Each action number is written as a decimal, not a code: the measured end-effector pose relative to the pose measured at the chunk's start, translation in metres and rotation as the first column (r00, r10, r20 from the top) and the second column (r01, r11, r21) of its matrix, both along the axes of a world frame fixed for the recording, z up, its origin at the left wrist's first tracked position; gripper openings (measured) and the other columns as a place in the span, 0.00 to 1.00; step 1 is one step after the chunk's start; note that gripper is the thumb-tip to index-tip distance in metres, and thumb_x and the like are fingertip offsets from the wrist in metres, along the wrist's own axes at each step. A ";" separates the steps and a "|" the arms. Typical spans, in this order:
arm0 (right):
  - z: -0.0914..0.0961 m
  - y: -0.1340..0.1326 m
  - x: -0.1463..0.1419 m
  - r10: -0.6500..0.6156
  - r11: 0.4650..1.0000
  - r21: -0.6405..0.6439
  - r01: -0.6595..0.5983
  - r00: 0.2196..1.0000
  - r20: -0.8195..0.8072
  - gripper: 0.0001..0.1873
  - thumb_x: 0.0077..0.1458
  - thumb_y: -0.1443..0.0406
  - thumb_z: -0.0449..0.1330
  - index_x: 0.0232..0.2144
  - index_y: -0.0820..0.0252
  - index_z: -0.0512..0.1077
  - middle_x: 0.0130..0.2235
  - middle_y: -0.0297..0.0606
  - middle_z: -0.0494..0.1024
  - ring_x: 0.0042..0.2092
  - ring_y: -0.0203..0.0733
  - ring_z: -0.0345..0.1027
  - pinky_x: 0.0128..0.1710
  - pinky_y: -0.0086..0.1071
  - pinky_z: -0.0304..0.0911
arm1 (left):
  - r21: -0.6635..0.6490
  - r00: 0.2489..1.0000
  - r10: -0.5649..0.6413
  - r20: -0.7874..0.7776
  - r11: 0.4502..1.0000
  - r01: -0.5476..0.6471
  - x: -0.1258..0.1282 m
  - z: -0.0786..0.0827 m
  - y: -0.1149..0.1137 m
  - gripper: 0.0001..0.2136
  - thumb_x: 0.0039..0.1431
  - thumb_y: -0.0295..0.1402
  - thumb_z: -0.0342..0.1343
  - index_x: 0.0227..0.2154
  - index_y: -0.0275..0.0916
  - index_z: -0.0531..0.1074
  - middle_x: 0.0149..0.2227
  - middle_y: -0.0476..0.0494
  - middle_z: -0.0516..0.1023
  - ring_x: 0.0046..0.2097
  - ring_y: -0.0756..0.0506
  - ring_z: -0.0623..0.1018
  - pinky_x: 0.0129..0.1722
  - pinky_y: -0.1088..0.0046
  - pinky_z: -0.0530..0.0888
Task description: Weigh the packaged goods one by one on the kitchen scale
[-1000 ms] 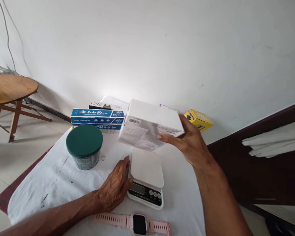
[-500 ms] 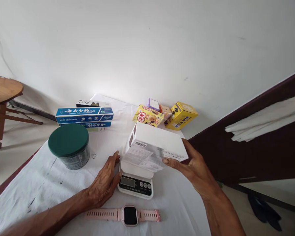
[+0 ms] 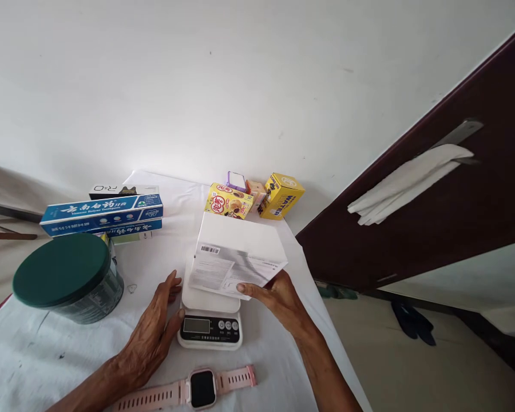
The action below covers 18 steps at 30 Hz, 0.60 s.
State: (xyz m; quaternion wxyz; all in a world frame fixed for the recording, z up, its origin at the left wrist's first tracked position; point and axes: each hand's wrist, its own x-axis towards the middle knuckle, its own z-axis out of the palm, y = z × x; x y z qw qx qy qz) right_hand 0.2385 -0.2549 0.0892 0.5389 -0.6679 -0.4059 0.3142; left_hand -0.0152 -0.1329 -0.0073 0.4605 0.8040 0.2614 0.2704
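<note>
A white box (image 3: 242, 237) with a barcode and printed text on its front rests on or just over the platform of a white kitchen scale (image 3: 212, 345); I cannot tell whether it bears fully on it. My right hand (image 3: 278, 297) grips the box's right end, thumb on the front face, other fingers mostly hidden behind. At the scale's left edge is my left hand (image 3: 148, 332), fingers apart and holding nothing, its thumb at the corner of the control panel. The scale's display (image 3: 196, 325) looks blank. In front of the scale lies a pink smartwatch (image 3: 202, 389).
A green-lidded tub (image 3: 64, 272) stands left, before stacked blue toothpaste boxes (image 3: 103, 213). Behind the white box are a yellow snack box (image 3: 227, 201), a purple-edged pack (image 3: 236, 181) and a yellow WATER box (image 3: 285, 197). A dark door (image 3: 412, 189) with a white cloth (image 3: 407, 183) is right.
The view has turned to the right, so everything sits further left in it. My right hand has brought the white box slightly leftward over the scale. My left hand stays beside the scale.
</note>
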 end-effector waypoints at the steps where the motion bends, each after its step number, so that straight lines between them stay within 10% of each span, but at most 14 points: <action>1: 0.000 -0.003 0.006 -0.035 0.999 0.007 0.036 0.999 -0.021 0.34 0.49 0.55 0.74 0.58 0.45 0.72 0.56 0.39 0.79 0.57 0.57 0.73 0.56 0.47 0.70 | -0.008 1.000 0.003 -0.006 1.000 -0.003 0.000 -0.001 0.000 0.29 0.74 0.40 0.45 0.72 0.49 0.44 0.66 0.33 0.64 0.63 0.37 0.71 0.63 0.45 0.71; 10: -0.021 -0.023 0.124 -0.470 0.882 0.059 0.467 0.872 0.135 0.41 0.42 0.51 0.76 0.57 0.56 0.71 0.56 0.46 0.79 0.56 0.59 0.73 0.50 0.46 0.72 | 0.014 1.000 -0.005 0.002 1.000 0.005 0.003 0.005 -0.001 0.28 0.74 0.40 0.46 0.72 0.50 0.45 0.65 0.35 0.67 0.62 0.37 0.73 0.61 0.48 0.73; 18: -0.033 0.016 0.196 -0.489 0.872 0.037 0.488 0.868 0.087 0.40 0.36 0.52 0.75 0.52 0.54 0.72 0.52 0.45 0.80 0.49 0.55 0.76 0.38 0.40 0.73 | 0.003 0.998 0.056 0.004 0.998 -0.056 0.007 0.004 -0.003 0.29 0.73 0.40 0.47 0.73 0.50 0.46 0.66 0.36 0.66 0.63 0.36 0.72 0.61 0.50 0.74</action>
